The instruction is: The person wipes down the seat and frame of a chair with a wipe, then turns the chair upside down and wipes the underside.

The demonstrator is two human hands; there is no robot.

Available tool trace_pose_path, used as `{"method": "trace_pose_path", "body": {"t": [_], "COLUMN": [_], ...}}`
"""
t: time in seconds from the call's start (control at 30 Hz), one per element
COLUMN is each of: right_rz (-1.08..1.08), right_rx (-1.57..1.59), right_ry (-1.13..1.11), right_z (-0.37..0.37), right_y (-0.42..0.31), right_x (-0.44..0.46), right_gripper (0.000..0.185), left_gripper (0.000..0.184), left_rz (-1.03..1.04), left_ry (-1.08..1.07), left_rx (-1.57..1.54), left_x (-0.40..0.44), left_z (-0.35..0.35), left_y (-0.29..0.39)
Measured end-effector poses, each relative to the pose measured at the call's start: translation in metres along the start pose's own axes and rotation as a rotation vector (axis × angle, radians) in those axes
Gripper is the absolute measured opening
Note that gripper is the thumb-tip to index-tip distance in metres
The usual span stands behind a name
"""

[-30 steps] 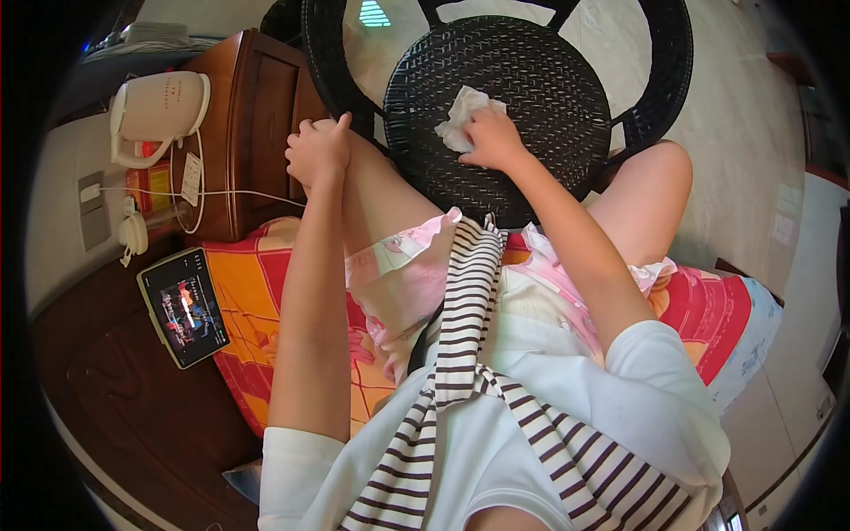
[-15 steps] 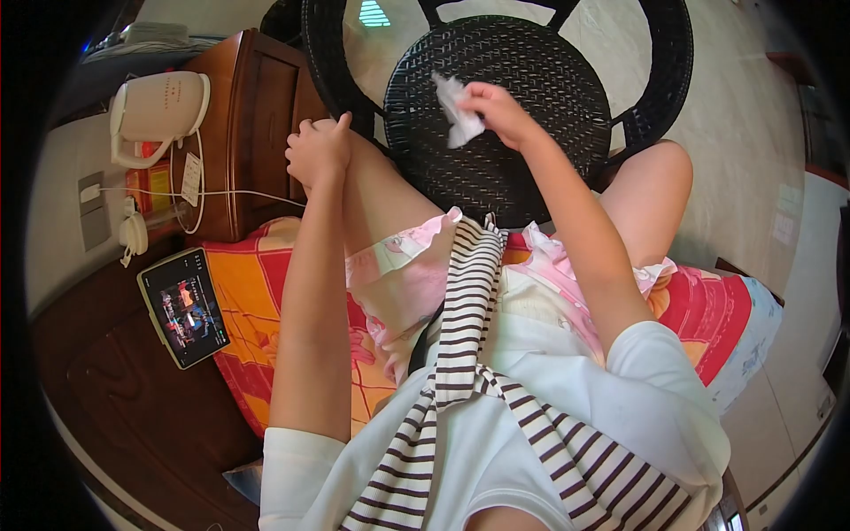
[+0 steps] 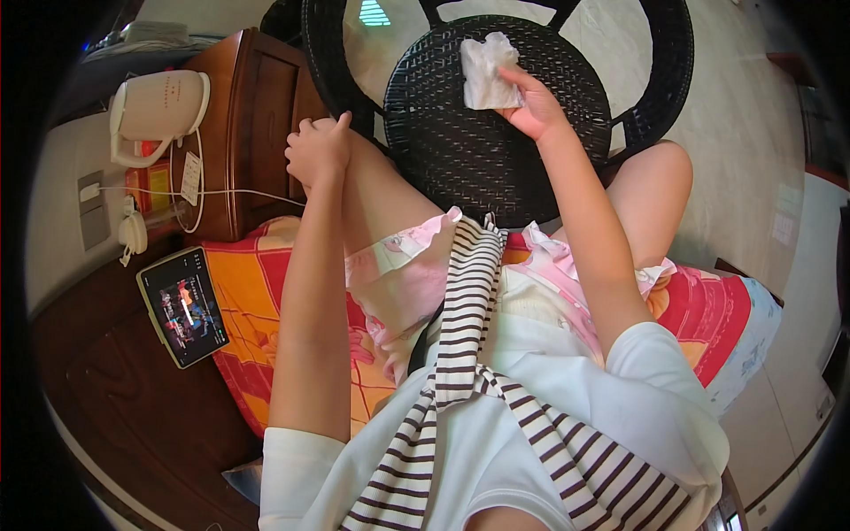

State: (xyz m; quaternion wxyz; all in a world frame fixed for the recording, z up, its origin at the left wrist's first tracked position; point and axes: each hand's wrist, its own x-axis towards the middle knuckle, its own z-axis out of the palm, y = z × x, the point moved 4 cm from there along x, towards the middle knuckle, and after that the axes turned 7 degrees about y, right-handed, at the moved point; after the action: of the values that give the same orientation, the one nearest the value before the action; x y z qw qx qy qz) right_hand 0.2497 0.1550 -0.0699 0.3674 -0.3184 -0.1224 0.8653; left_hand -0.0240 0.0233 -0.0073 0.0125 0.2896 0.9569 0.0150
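Your right hand [image 3: 536,108] has a thin white tissue [image 3: 487,75] pinched between the thumb and the fingers, with the thumb on top near the sheet's right edge. The tissue is soft and creased, roughly squarish with an uneven far edge, and it lies over the far part of the round seat [image 3: 496,164]; you cannot tell from this view whether it touches the weave. That seat is glossy black, woven in a tight basket pattern, and belongs to a chair whose curved black frame [image 3: 670,71] loops around it to the left, right and far side. Your left hand [image 3: 319,152] rests at your left knee [image 3: 354,168], its fingers bent and its thumb pointing out; the palm is hidden, so you cannot tell how far that hand is closed. To the left of the knee stands a reddish-brown wooden cabinet [image 3: 212,133] with a smooth sheen, and beyond its left side you have a rounded beige kettle [image 3: 159,104] with a looped handle. Nearer on the left, a flat rectangular tablet [image 3: 183,307] with a lit screen sits at the edge of the red and orange patterned cloth [image 3: 248,296]. A brown-and-white striped fabric strip [image 3: 469,301] hangs knotted down your front.
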Motion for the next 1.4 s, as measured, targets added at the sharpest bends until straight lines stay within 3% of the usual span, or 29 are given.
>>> {"method": "trace_pose_path", "body": {"t": [0.1, 0.2, 0.37, 0.43, 0.47, 0.57, 0.67, 0.77, 0.87, 0.97, 1.1, 1.27, 1.37, 1.4], "right_rz": [-0.045, -0.02, -0.445, -0.644, -0.64, -0.524, -0.416, -0.443, -0.705, -0.593, -0.729, -0.518, -0.58, -0.674], "right_rx": [0.009, -0.046, -1.335, -1.284, -1.023, -0.818, -0.338, -0.523, -1.855, -1.816, -1.674, -0.613, -0.66, -1.17], "right_ry": [-0.134, -0.12, 0.704, 0.764, 0.685, 0.379, 0.232, 0.183, 0.798, 0.777, 0.643, 0.074, 0.144, 0.34], "right_z": [0.019, 0.021, -0.051, -0.058, -0.056, 0.002, 0.054, 0.029, 0.001, -0.03, 0.016, 0.063, 0.043, 0.036], "right_y": [-0.008, -0.014, -0.057, -0.077, -0.083, -0.093, -0.086, -0.089, -0.097, -0.098, -0.097, -0.086, -0.093, -0.098], "right_x": [-0.008, -0.012, -0.003, -0.001, -0.005, -0.025, -0.048, -0.029, -0.039, -0.031, -0.04, -0.049, -0.038, -0.043], "right_gripper": [0.047, 0.042, 0.025, 0.023, 0.023, 0.027, 0.028, 0.032, 0.034, 0.033, 0.033, 0.023, 0.022, 0.021], "left_gripper": [0.076, 0.078, 0.078, 0.076, 0.076, 0.077, 0.077, 0.078, 0.078, 0.077, 0.076, 0.076, 0.076, 0.076], "left_rz": [0.002, -0.008, -0.018, -0.005, -0.004, -0.006, -0.013, -0.006, -0.006, -0.013, -0.008, 0.003, 0.004, 0.004], "left_ry": [0.002, -0.023, -0.025, 0.002, -0.001, -0.012, -0.014, 0.0, 0.002, -0.001, -0.003, 0.02, 0.009, 0.009], "left_rx": [-0.006, 0.015, 0.015, -0.014, -0.016, -0.013, 0.0, -0.013, -0.012, 0.005, 0.026, 0.021, 0.008, 0.009], "left_x": [0.0, 0.0, 0.002, 0.002, 0.002, 0.001, 0.001, 0.001, 0.001, 0.001, 0.001, 0.001, 0.0, 0.0], "left_z": [0.0, -0.002, -0.001, 0.002, 0.002, 0.0, 0.0, 0.002, 0.001, 0.001, 0.002, 0.002, 0.001, 0.001], "left_y": [0.0, 0.0, -0.001, -0.002, -0.002, 0.0, 0.0, -0.001, -0.001, -0.001, 0.0, -0.001, 0.0, 0.0]}}
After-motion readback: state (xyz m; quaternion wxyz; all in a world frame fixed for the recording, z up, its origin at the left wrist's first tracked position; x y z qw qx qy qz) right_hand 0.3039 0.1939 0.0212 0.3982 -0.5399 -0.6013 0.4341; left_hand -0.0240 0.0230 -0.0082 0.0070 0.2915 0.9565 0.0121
